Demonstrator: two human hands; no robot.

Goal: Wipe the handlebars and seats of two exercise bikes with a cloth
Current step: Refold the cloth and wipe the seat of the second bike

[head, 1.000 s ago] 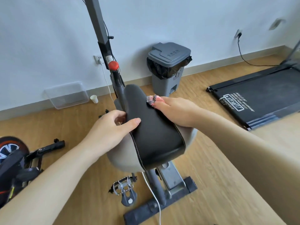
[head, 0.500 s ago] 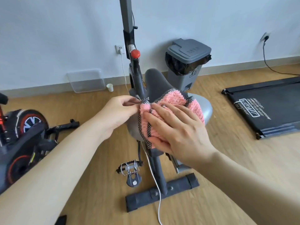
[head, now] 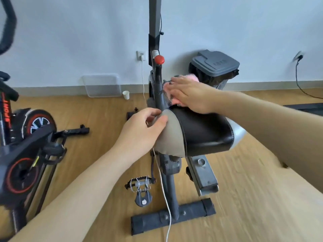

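Bright, even daylight, source probably off-frame right. Soft shadow behind the bin (head: 215, 67) on the wall (head: 70, 41). Sheen on the seat (head: 206, 131). Right hand (head: 190, 93) motion-blurred. Wide-angle bending at edges; left-side bike (head: 26, 145) smeared.

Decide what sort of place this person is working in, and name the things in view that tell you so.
Probably a small home gym or exercise room: an exercise bike stands centre, a second bike at the left, and a treadmill's edge at the right, on wood flooring by a plain wall.
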